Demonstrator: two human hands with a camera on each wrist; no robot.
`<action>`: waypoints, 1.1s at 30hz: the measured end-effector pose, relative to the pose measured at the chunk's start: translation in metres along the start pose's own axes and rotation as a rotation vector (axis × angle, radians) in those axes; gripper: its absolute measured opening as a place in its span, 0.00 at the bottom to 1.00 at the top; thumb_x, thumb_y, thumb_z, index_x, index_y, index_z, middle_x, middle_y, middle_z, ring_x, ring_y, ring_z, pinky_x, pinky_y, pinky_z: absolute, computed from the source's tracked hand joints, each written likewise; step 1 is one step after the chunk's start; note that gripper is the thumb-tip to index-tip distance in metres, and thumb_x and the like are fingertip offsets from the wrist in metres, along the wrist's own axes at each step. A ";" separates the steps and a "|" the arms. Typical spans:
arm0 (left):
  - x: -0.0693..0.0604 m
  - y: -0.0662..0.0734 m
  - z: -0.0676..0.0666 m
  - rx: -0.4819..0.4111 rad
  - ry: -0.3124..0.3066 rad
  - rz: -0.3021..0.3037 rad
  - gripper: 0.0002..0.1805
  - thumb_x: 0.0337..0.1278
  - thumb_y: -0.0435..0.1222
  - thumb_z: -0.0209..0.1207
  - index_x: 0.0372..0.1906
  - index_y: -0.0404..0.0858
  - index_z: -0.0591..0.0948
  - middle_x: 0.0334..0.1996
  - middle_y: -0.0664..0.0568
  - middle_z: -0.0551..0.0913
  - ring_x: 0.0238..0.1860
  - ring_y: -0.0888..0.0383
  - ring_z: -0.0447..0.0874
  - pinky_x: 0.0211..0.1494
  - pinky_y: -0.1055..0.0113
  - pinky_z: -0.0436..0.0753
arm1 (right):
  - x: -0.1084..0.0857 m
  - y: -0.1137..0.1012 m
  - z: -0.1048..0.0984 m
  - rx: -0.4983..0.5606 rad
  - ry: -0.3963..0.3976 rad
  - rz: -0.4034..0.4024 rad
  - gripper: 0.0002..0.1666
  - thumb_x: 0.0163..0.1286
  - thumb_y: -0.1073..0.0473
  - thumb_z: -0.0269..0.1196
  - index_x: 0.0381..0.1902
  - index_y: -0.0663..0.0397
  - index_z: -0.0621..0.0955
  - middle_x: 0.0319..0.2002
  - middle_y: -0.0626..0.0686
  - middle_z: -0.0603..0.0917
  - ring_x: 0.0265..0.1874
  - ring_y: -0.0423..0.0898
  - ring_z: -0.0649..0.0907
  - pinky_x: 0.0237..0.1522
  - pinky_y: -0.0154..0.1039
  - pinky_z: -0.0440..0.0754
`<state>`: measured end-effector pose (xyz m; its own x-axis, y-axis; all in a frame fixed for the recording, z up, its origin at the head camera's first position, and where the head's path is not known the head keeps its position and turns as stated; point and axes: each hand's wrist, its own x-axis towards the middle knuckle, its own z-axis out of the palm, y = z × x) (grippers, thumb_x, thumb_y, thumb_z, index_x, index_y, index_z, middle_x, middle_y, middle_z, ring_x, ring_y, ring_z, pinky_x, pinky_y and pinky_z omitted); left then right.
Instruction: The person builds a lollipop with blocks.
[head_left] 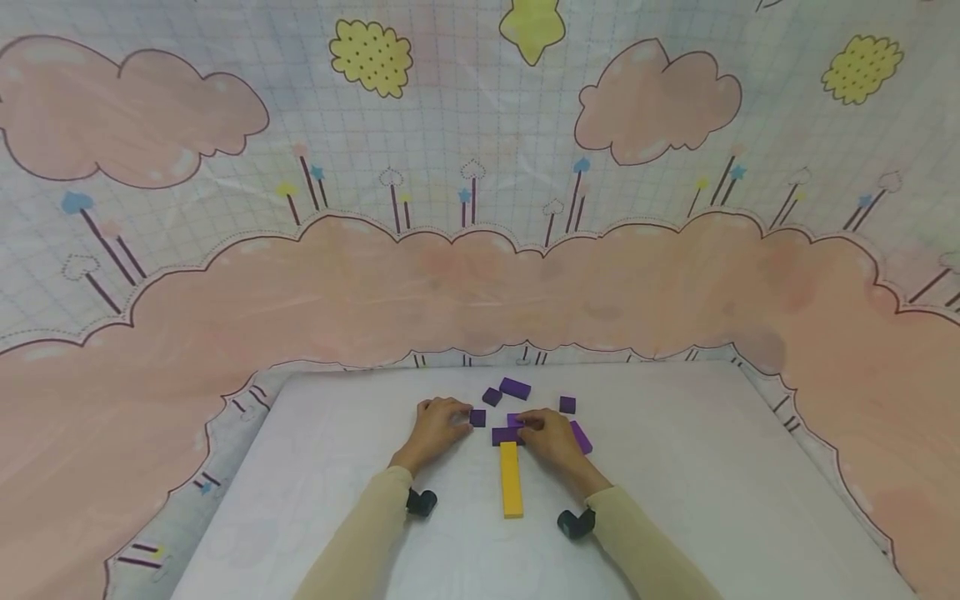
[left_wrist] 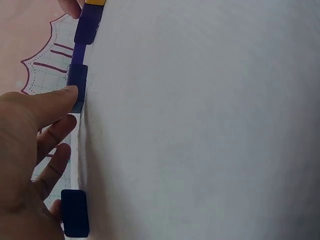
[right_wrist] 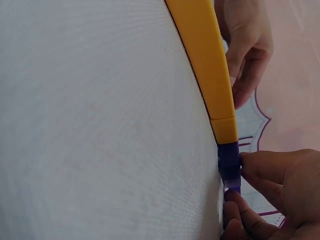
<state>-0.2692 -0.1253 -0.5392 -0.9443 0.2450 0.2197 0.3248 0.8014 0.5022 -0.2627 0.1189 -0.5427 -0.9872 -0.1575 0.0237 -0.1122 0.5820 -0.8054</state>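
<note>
White tabletop [head_left: 720, 467] — pink cloud-print backdrop [head_left: 480, 287] beyond.

Seven purple blocks [head_left: 515, 388] are showing lol, just one yellow block [head_left: 511, 480], plus two hands [head_left: 438, 428] and two wrist cams [head_left: 576, 524].

1. Small dark purple block [head_left: 478, 418]: lower centre of the head view, pinched at its left side by the left hand [head_left: 438, 427], the thumb pressed on it.
2. Brighter purple block [head_left: 513, 419]: to its right, gripped and partly covered by the right hand [head_left: 557, 438].
3. Oblong dark purple block [head_left: 500, 437]: crosswise just below, its right end hidden by fingers.
4. Long yellow block [head_left: 512, 481]: lying lengthwise toward the bottom edge, its upper end against the oblong one.
</note>
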 end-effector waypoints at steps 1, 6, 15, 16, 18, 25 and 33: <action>0.000 0.001 0.000 0.007 0.001 0.001 0.17 0.56 0.39 0.67 0.51 0.42 0.85 0.48 0.50 0.87 0.53 0.49 0.79 0.68 0.42 0.60 | 0.000 0.000 0.000 0.001 -0.001 0.002 0.13 0.64 0.60 0.65 0.47 0.47 0.87 0.45 0.52 0.85 0.43 0.46 0.82 0.53 0.49 0.83; -0.002 0.005 0.000 0.013 0.007 0.006 0.16 0.56 0.38 0.67 0.51 0.42 0.85 0.49 0.50 0.87 0.53 0.49 0.79 0.68 0.42 0.59 | -0.002 0.000 0.000 0.000 -0.007 0.011 0.13 0.65 0.59 0.65 0.48 0.46 0.87 0.46 0.53 0.85 0.44 0.47 0.82 0.54 0.49 0.83; -0.002 0.009 0.005 0.032 0.007 0.001 0.15 0.56 0.37 0.67 0.49 0.41 0.85 0.47 0.50 0.87 0.53 0.49 0.79 0.69 0.42 0.58 | -0.003 0.002 -0.001 0.001 -0.017 0.015 0.13 0.65 0.59 0.65 0.48 0.46 0.86 0.49 0.53 0.85 0.47 0.48 0.82 0.56 0.50 0.82; -0.002 0.010 0.006 0.025 0.008 -0.002 0.15 0.56 0.37 0.67 0.49 0.41 0.85 0.47 0.50 0.87 0.53 0.49 0.79 0.70 0.42 0.58 | -0.003 0.002 -0.001 0.000 -0.015 0.015 0.13 0.65 0.59 0.65 0.48 0.46 0.86 0.49 0.53 0.85 0.47 0.48 0.82 0.57 0.50 0.82; -0.003 0.011 0.007 0.021 0.007 -0.009 0.15 0.56 0.38 0.67 0.50 0.41 0.85 0.48 0.50 0.87 0.53 0.49 0.79 0.71 0.42 0.57 | -0.004 0.002 -0.001 -0.003 -0.015 0.014 0.13 0.65 0.59 0.65 0.48 0.46 0.86 0.49 0.54 0.85 0.47 0.49 0.82 0.56 0.51 0.82; -0.003 0.017 0.008 0.010 -0.006 -0.024 0.16 0.57 0.39 0.66 0.51 0.41 0.84 0.48 0.50 0.87 0.55 0.49 0.78 0.72 0.41 0.57 | -0.005 0.003 0.000 -0.014 -0.020 0.012 0.13 0.65 0.59 0.65 0.48 0.45 0.86 0.49 0.54 0.85 0.49 0.50 0.82 0.58 0.51 0.81; -0.001 0.024 0.008 -0.029 -0.026 -0.038 0.17 0.59 0.40 0.65 0.53 0.42 0.83 0.50 0.50 0.86 0.57 0.49 0.78 0.74 0.43 0.57 | -0.008 0.002 -0.002 -0.009 -0.021 0.010 0.13 0.65 0.59 0.65 0.48 0.44 0.87 0.49 0.53 0.85 0.49 0.50 0.82 0.57 0.52 0.81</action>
<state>-0.2611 -0.1014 -0.5340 -0.9570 0.2290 0.1781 0.2895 0.7943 0.5342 -0.2553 0.1232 -0.5437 -0.9858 -0.1681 0.0033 -0.1034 0.5909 -0.8001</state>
